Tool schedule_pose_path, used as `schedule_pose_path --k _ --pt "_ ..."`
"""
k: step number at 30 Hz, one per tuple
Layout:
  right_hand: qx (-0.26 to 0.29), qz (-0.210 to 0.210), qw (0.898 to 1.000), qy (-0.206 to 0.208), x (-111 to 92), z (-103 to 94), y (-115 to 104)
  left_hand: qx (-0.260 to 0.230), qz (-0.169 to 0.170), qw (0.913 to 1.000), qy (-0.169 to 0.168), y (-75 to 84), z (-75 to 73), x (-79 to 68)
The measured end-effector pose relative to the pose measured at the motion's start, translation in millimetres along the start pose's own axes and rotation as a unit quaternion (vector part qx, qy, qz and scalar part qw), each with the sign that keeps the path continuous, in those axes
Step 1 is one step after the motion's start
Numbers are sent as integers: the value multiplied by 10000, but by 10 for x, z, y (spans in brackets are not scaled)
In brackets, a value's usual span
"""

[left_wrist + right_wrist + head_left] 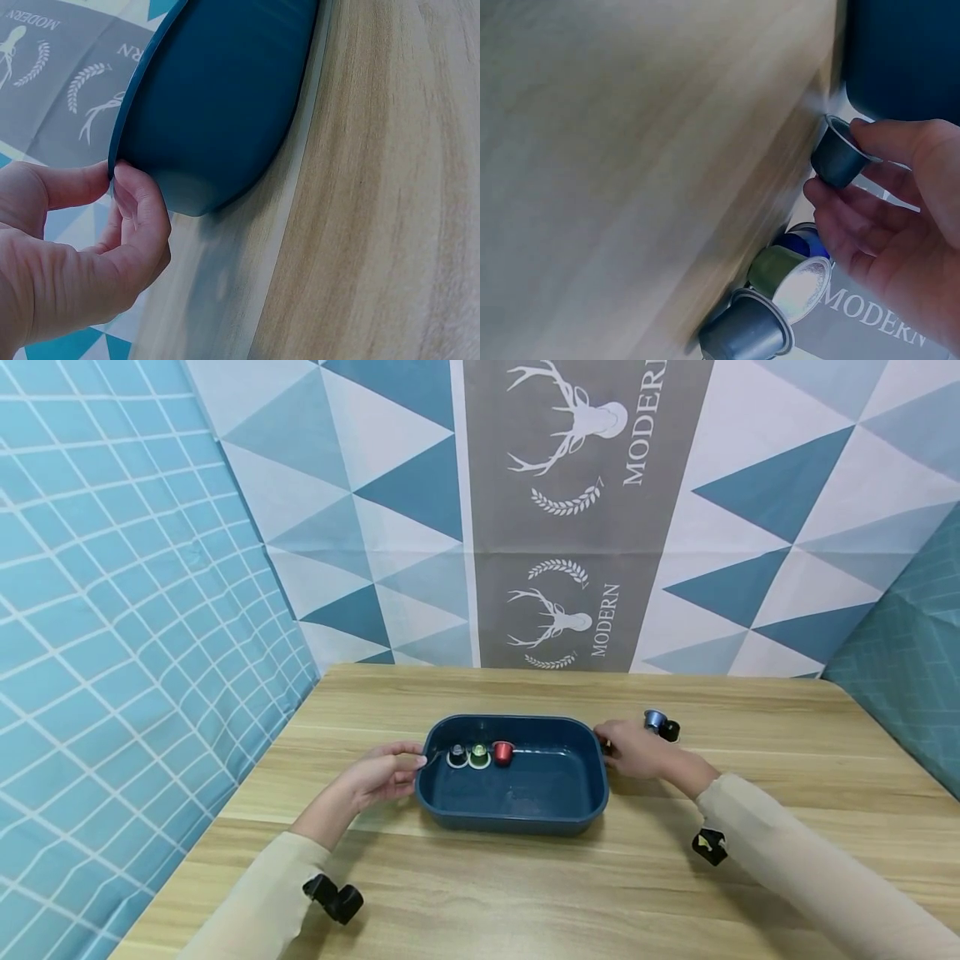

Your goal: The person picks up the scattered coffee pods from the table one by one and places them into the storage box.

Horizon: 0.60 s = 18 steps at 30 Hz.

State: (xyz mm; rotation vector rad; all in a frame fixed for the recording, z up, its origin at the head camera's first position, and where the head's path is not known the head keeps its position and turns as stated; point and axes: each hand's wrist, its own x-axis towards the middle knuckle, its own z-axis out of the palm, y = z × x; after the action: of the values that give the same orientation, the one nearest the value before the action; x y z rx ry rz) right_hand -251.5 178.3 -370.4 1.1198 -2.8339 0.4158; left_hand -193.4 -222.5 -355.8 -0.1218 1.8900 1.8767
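Left hand (pixel 386 773) pinches bin (pixel 513 823) rim; right hand (pixel 633 750) pinches dark capsule (pixel 838 161) just outside. Likely loading step; next calls for lifting over rim.

So my tray (pixel 513 823) is dark blue, a rounded rectangle sitting flat on the table (pixel 450 902), my left hand (pixel 386 772) pinching its rim. Inside, toward the back left, there's a black pod (pixel 457 753), a green pod (pixel 478 754) and a red pod (pixel 503 752) in a row. A dark pod (pixel 840 156) is pinched in my right hand (pixel 900 187), just outside the tray's right end. Not sure if it's touching the table.
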Motion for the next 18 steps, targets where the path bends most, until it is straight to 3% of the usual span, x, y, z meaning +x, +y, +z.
schedule_pose_path --k 18 --pt "29 182 9994 280 -193 -58 -9 5 35 10000 -21 -32 -22 18"
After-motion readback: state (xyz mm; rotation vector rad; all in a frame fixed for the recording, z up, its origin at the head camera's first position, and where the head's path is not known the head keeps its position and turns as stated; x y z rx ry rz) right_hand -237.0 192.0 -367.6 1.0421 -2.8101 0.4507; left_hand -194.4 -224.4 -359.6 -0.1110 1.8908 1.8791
